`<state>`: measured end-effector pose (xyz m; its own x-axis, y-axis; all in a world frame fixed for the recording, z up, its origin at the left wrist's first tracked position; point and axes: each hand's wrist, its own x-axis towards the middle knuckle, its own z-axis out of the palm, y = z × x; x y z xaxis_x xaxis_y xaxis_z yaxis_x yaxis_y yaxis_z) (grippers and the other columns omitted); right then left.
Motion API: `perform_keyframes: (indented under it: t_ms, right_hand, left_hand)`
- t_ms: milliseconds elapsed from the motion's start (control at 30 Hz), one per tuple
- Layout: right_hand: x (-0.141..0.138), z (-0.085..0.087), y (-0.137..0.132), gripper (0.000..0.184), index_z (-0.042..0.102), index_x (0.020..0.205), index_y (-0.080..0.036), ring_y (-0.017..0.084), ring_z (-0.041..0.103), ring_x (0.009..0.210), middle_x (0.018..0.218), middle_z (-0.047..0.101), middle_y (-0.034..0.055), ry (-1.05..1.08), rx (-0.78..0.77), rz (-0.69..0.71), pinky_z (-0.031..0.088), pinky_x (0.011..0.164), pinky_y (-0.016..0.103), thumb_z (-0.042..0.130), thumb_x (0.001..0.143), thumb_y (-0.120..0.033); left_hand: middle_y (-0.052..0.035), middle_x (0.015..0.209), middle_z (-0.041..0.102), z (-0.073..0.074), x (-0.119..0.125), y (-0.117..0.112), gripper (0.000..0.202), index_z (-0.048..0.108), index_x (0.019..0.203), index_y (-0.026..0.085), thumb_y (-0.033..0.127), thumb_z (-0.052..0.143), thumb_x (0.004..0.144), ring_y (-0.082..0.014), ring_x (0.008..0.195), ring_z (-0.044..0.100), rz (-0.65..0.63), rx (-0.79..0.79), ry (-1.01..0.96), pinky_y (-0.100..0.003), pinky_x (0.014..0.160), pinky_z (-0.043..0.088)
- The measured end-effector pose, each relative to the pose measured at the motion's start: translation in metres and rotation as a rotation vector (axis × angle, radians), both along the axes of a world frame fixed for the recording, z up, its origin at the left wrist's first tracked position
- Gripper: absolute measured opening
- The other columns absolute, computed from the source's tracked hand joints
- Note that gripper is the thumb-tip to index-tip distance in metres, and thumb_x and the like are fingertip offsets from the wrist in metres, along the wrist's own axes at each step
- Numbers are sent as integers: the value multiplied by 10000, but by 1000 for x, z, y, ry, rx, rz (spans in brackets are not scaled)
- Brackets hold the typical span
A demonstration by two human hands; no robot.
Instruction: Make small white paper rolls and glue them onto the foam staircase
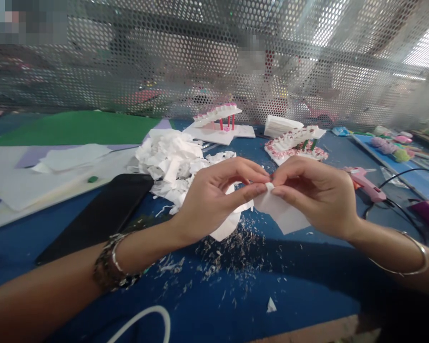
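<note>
My left hand point(214, 195) and my right hand point(316, 197) meet over the middle of the blue table. Thumbs and forefingers of both pinch the top edge of a thin white paper piece point(288, 216), which hangs below my fingertips. Behind and beside my left hand lies a loose pile of torn white paper point(173, 155). Another white paper piece point(227, 226) shows just under that hand. Tiny white paper shreds point(232, 252) are scattered on the table beneath my hands. The inner sides of my fingers are partly hidden.
A black phone-like slab point(103, 214) lies left, near white and green sheets point(75, 128). Two small stair models point(221, 116) stand at the back. At right are a pink glue gun point(368, 183) with a black cable and a blue board point(389, 155). A perforated metal screen point(200, 57) rises behind.
</note>
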<state>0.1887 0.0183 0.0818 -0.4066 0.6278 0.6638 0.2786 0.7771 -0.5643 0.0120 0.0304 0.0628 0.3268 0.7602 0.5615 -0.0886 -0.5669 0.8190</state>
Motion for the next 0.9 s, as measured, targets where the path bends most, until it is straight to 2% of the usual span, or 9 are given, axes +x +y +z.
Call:
perform_keyframes:
  t_ms: [167,400,633,900]
  right_hand:
    - [0,-6,3,60,570,752,-174,73,549,666,724,591,-14,54,16,34,456,590,201,610,751,-130]
    - [2,-14,11,122,533,754,-175,96,565,661,718,597,-8,64,74,40,457,583,232,632,724,-109]
    - [4,-13,10,130,517,758,-197,94,567,641,694,586,-20,-2,113,40,454,570,225,628,736,-132]
    - [3,-9,6,150,485,732,-180,69,541,563,649,570,-31,-28,114,15,439,498,197,633,737,-154]
  left_hand:
    - [-6,778,627,0,2,-5,107,683,765,230,142,625,746,-113,771,566,42,7,8,-221,692,473]
    - [-6,894,662,2,3,-11,186,694,864,229,118,578,770,-121,812,597,54,13,94,-203,686,491]
    - [20,841,668,2,-1,-7,139,687,819,234,135,611,758,-102,780,597,52,126,157,-197,715,482]
    - [0,791,672,10,-6,2,96,692,744,250,171,640,727,-137,729,601,-55,71,222,-220,656,494]
